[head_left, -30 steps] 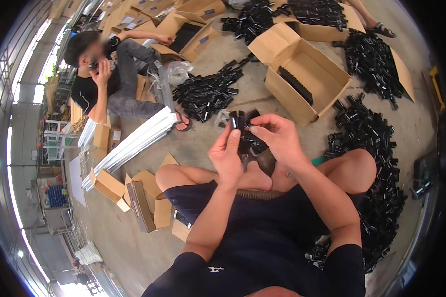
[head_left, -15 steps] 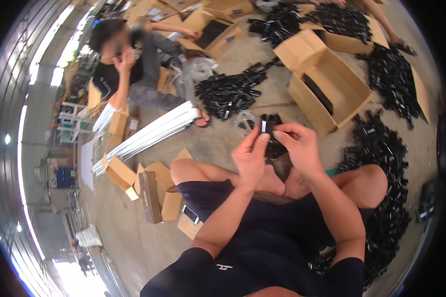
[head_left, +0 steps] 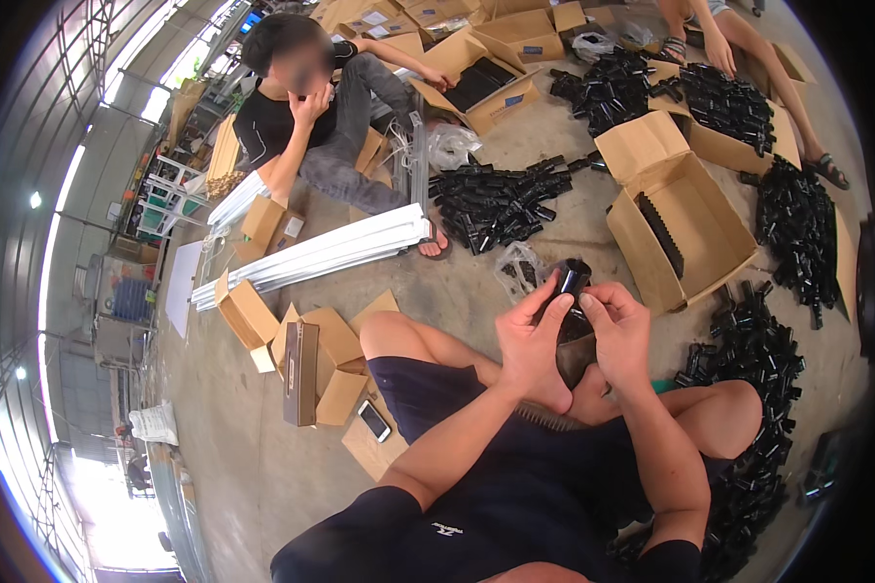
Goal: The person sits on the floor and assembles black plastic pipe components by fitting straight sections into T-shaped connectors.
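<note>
L hand (head_left: pixel 531 342) pinching glossy blk part (head_left: pixel 575 276) — R hand (head_left: pixel 621 335) just beside — can't tell its grip.

The concrete floor (head_left: pixel 224 428) is brightly, diffusely lit. At the lower left, detail is washed out by glare from an opening (head_left: pixel 117 525). Glints are thrown back by the white metal strips (head_left: pixel 311 255) and the held black part (head_left: pixel 575 276). Straight edges are bent toward the rim, the corners are lost in black, and a co-worker's head (head_left: pixel 282 47) is blurred.
</note>
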`<action>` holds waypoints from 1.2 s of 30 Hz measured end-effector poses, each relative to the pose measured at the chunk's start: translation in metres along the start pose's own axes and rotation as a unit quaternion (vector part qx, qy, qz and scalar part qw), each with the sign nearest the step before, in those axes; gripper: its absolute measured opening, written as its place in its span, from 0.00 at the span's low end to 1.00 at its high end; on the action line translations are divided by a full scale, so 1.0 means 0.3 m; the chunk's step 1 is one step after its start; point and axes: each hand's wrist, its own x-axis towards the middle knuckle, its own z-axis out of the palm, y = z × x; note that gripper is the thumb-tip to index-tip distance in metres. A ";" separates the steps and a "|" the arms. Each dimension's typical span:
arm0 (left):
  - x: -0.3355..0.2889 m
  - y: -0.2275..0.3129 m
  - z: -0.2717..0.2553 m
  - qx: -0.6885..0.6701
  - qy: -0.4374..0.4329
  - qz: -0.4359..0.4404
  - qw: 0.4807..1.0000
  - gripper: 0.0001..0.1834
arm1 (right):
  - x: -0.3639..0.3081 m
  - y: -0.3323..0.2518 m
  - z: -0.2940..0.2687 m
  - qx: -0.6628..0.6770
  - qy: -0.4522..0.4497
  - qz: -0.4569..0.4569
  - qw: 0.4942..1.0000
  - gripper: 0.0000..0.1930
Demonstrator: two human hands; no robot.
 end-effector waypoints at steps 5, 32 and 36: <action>-0.004 -0.015 -0.020 0.000 0.003 -0.003 1.000 0.21 | -0.008 -0.020 0.014 -0.154 0.002 -0.107 0.982 0.02; -0.009 -0.001 -0.020 -0.012 -0.009 -0.009 1.000 0.20 | 0.009 -0.037 -0.019 -0.030 -0.040 0.028 0.998 0.03; -0.008 0.002 -0.017 -0.018 -0.007 -0.006 1.000 0.21 | 0.006 -0.049 -0.015 -0.015 -0.038 0.047 0.998 0.03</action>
